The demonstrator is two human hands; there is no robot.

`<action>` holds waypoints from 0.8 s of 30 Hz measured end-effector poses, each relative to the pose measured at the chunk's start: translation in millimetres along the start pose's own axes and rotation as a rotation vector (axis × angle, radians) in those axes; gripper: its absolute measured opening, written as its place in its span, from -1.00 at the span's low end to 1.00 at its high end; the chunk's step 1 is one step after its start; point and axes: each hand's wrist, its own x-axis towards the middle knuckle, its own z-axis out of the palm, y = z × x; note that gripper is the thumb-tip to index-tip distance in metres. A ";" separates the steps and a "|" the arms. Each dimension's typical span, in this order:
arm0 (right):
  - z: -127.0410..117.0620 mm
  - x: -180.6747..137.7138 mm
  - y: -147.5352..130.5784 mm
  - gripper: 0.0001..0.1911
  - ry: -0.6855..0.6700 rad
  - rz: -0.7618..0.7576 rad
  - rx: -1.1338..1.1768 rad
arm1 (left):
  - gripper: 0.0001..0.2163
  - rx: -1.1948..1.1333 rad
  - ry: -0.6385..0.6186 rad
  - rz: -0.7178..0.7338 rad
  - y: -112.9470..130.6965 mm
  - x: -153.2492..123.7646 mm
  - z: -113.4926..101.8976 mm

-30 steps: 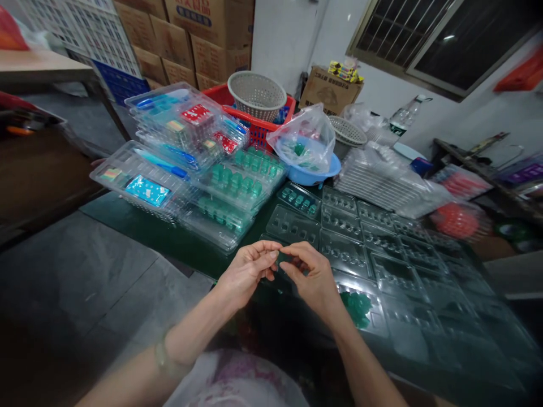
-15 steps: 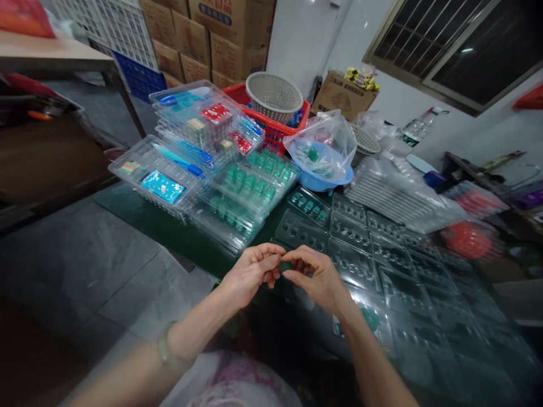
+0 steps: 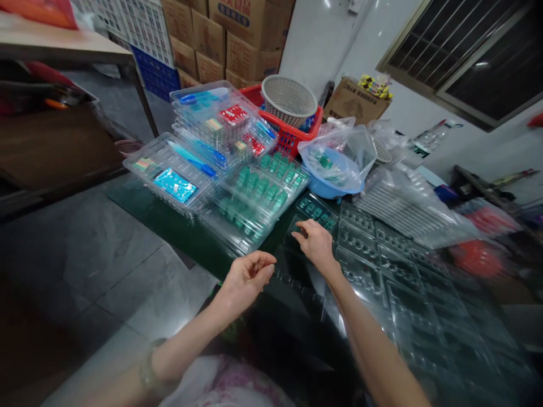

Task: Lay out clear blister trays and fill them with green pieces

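Right hand (image 3: 316, 244) extends forward, left hand (image 3: 246, 278) curls nearer (cannot tell either grip).

Showing cardboard boxes (image 3: 208, 35) top left-of-centre, barred window (image 3: 462, 59) upper right; showing grey colander (image 3: 289, 100) in red basket (image 3: 291, 139), upper centre.

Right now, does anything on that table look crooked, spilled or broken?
I see nothing spilled or broken. Mildly odd: the clear trays holding green pieces are stacked unevenly, edges not lined up, and a plastic bag bulges past the blue basin. The far right is too blurred to judge.
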 end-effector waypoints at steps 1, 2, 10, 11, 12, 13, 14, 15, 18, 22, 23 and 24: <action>1.3 0.1 0.7 -0.81 -0.015 -0.003 -0.033 | -0.84 0.006 -0.007 0.010 -0.4 0.1 -0.6; 2.0 0.0 1.4 -0.81 -0.030 -0.003 -0.058 | -0.84 0.014 -0.011 0.020 -0.5 0.3 -1.2; -3.4 0.9 6.7 -0.76 -0.151 -0.105 -0.042 | -0.87 0.048 -0.013 0.044 -1.4 0.9 -2.7; -3.8 2.0 6.5 -0.76 -0.162 -0.110 -0.042 | -0.87 0.049 -0.014 0.047 -2.6 1.2 -2.6; -4.0 3.3 6.1 -0.76 -0.173 -0.110 -0.047 | -0.86 0.050 -0.017 0.050 -4.1 1.5 -2.5; -3.9 4.9 5.2 -0.77 -0.184 -0.109 -0.057 | -0.86 0.052 -0.022 0.053 -5.8 1.9 -2.4; -3.6 6.5 4.1 -0.77 -0.197 -0.109 -0.067 | -0.86 0.054 -0.025 0.058 -7.4 2.3 -2.4; -3.3 8.1 2.9 -0.78 -0.209 -0.110 -0.076 | -0.86 0.057 -0.025 0.063 -8.9 2.6 -2.5; -2.0 12.4 0.2 -0.79 -0.239 -0.123 -0.082 | -0.85 0.074 -0.015 0.070 -12.0 3.2 -3.0; 0.7 17.4 4.3 -0.80 -0.277 -0.137 -0.063 | -0.84 0.148 -0.033 0.069 -15.0 4.3 -4.5; 1.9 18.6 6.5 -0.80 -0.288 -0.141 -0.055 | -0.83 0.167 -0.037 0.072 -16.1 4.6 -5.0; 3.2 19.8 8.8 -0.80 -0.298 -0.147 -0.048 | -0.83 0.182 -0.041 0.076 -17.5 5.0 -5.4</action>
